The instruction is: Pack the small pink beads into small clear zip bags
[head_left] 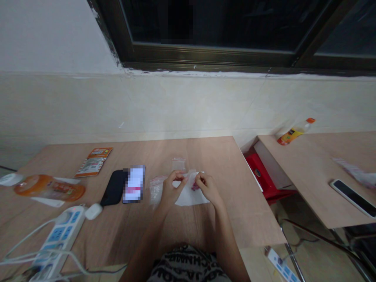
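Observation:
Both my hands are raised a little over the wooden table, close together. My left hand and my right hand pinch a small clear plastic bag between them; small pink-red bits show inside it. Under the hands lies a white sheet of paper. To the left of my left hand lie more small clear bags, and another clear bag rests just beyond the hands.
A black phone and a lit phone lie left of the bags. Farther left: an orange packet, an orange bottle on its side, a power strip, a white charger. A second table at right holds a bottle and phone.

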The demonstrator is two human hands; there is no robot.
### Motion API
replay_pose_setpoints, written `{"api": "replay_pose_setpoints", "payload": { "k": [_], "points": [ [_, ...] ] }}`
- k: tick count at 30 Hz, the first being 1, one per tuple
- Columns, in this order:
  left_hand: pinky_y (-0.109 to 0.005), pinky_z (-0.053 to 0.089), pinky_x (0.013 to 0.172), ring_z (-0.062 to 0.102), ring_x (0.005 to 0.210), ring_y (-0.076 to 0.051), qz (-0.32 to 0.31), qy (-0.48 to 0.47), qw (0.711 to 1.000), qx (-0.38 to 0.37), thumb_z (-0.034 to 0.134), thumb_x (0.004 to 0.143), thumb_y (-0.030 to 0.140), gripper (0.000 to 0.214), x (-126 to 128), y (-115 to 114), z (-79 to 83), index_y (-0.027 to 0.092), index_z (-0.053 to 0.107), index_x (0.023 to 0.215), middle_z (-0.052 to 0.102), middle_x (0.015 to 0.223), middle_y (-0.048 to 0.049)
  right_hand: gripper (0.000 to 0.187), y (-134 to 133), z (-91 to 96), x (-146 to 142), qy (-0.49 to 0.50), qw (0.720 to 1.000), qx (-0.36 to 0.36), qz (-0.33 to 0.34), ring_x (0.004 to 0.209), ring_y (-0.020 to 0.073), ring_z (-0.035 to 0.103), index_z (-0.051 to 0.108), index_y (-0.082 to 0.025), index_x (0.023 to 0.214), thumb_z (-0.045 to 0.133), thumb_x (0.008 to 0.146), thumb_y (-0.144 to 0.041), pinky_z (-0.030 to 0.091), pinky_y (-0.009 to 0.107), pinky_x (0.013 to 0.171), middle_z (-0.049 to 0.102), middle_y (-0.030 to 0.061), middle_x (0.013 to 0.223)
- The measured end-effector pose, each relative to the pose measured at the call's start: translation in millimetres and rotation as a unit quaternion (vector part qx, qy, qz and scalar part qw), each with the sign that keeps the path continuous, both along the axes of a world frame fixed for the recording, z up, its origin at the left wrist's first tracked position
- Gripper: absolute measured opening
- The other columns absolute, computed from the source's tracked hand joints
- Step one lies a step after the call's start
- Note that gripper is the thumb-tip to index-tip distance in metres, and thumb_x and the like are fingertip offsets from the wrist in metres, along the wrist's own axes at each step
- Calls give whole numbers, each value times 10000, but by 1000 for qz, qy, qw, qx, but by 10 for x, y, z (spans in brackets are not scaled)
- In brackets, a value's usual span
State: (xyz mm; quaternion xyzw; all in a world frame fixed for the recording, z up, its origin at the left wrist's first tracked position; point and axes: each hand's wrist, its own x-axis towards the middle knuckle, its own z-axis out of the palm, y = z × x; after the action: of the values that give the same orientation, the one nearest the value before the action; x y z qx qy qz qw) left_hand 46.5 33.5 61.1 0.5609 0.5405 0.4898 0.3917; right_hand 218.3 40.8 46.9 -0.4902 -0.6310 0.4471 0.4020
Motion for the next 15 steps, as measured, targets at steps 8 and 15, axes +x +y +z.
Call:
{"api": "replay_pose_setpoints", "payload": {
  "k": [8,15],
  "points": [
    [-542,332,1104,408,1323,-340,-200,165,964,58,896,468,438,1002,-12,-5,-51,235,463,1349,455,1407,-153,289,-94,269,86,-37,996,22,81,584,128,452,495,-194,627,473,889,-313,322,229,563,489,-23,599],
    [-471,415,1012,542,1154,-289,-196,133,970,59,857,566,396,636,24,-27,-32,219,577,1109,602,1188,-105,287,-118,268,106,3,995,2,98,592,125,448,498,-192,617,492,875,-318,324,228,580,489,-29,600]
  ]
}}
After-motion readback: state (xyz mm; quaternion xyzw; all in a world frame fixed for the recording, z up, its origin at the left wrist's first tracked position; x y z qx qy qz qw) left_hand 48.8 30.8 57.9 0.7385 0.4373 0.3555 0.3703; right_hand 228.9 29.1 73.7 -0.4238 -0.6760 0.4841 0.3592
